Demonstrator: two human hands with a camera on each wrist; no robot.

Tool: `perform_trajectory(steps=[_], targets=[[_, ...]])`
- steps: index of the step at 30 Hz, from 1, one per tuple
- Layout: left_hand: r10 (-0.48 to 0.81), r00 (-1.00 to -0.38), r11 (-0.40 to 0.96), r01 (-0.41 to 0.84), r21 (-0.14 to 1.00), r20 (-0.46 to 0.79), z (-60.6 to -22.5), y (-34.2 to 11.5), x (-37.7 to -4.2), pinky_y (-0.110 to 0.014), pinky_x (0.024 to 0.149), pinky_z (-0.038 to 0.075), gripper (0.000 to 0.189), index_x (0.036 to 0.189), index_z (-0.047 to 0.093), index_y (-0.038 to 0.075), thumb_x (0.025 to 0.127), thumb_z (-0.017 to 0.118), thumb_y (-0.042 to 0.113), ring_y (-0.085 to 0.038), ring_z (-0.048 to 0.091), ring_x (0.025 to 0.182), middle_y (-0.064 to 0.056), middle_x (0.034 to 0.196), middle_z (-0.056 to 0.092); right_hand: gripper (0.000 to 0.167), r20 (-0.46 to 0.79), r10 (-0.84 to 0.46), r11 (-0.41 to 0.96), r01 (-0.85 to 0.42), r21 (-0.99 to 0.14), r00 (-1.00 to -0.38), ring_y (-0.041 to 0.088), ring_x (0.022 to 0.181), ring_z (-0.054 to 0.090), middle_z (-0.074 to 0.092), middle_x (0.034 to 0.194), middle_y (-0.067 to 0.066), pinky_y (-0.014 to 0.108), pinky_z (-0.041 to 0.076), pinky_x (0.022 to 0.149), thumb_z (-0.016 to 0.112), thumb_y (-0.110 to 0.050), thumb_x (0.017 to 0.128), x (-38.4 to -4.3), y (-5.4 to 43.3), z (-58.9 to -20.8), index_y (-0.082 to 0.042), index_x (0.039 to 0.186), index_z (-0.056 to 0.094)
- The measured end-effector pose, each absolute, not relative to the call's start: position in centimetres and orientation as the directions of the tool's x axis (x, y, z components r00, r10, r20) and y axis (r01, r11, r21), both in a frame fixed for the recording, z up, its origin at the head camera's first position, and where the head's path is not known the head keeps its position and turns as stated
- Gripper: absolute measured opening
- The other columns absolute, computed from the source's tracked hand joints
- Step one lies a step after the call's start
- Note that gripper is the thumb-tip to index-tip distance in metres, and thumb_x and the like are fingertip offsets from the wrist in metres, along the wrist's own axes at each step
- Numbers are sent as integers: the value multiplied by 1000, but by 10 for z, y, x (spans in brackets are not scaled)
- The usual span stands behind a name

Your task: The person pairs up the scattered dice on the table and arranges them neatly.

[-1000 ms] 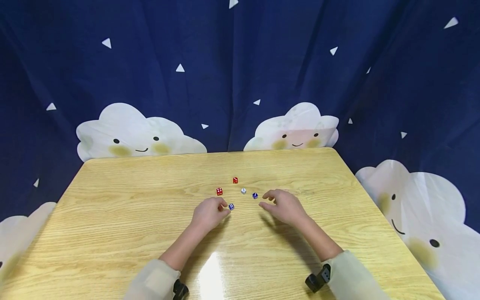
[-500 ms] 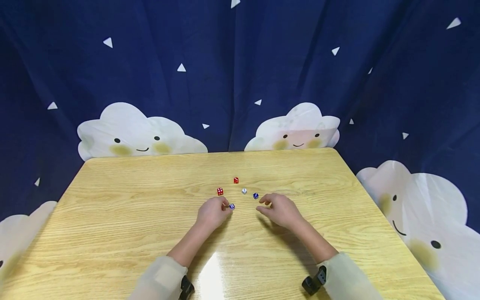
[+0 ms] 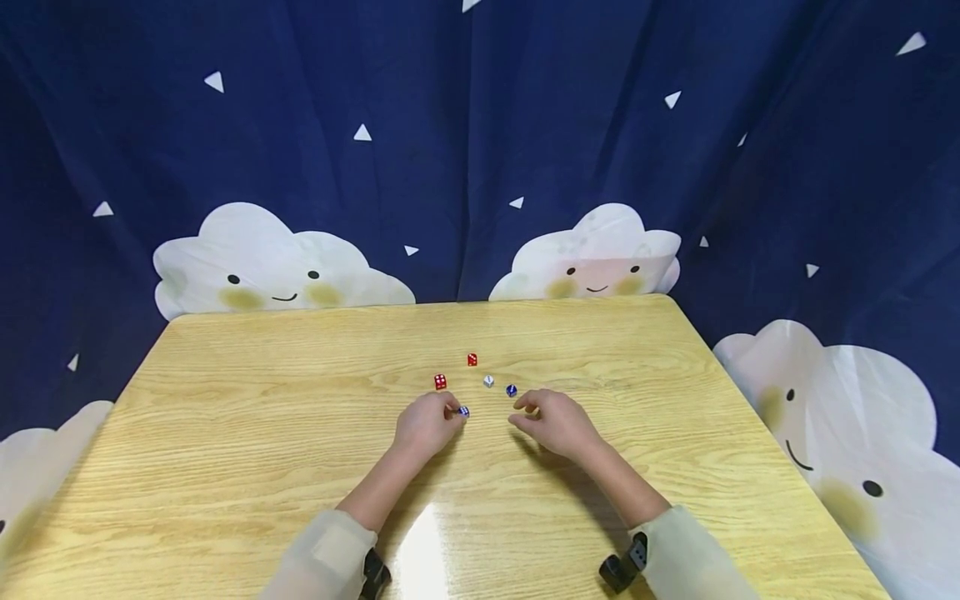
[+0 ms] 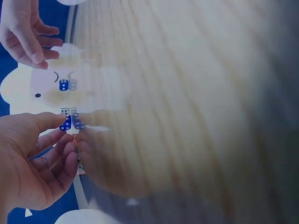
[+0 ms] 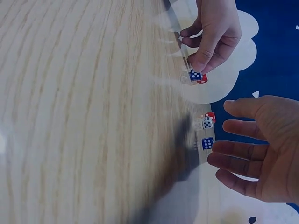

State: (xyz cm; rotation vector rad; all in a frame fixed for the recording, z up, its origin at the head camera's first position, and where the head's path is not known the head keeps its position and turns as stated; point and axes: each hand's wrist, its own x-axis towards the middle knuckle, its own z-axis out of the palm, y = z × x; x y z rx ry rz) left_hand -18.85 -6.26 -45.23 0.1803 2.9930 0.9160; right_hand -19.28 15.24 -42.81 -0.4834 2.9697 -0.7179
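Between thumb and index finger, my left hand (image 3: 426,425) pinches a blue die (image 3: 464,412) with white dots, low at the tabletop. In the left wrist view that blue die (image 4: 66,122) looks tilted at the fingertips. My right hand (image 3: 558,423) hovers over the table with loosely bent fingers and holds nothing. A second blue die (image 3: 512,390) lies just beyond its fingertips. Left of that die sits a white die (image 3: 489,382). One red die (image 3: 440,382) is just past the left hand; another red die (image 3: 472,360) lies farthest back.
All the dice are on a light wooden table (image 3: 262,417). Behind its far edge hangs a dark blue curtain (image 3: 420,150) with white clouds and triangles. Both sleeved wrists carry small black cameras (image 3: 624,567). Light glares off the tabletop near the front.
My left hand has shifted slightly right and its fingertips have come together on the nearer blue die. The right hand has drifted a little left and nearer. The other dice stay put.
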Motion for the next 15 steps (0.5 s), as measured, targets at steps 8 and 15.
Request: perform_trajectory(steps=[8,15], targets=[[120,-993,816,102,569,6,-450,-67,-183,-27,57,43,18,92,69,15,83,68,31,-11,56,71,2,79,64,21,10,-310,828,-276,-488,-951,12,80,63,68,93,3,33,50,72,67,-30,85,-192,149,-430,-16,100,70],[125,-992,808,101,580,-2,-447,-71,-175,-26,55,42,18,93,70,18,83,68,32,-9,56,70,4,79,64,21,9,-320,795,-274,-542,-947,11,80,63,69,95,2,31,50,72,68,-28,85,-191,146,-432,-14,101,70]])
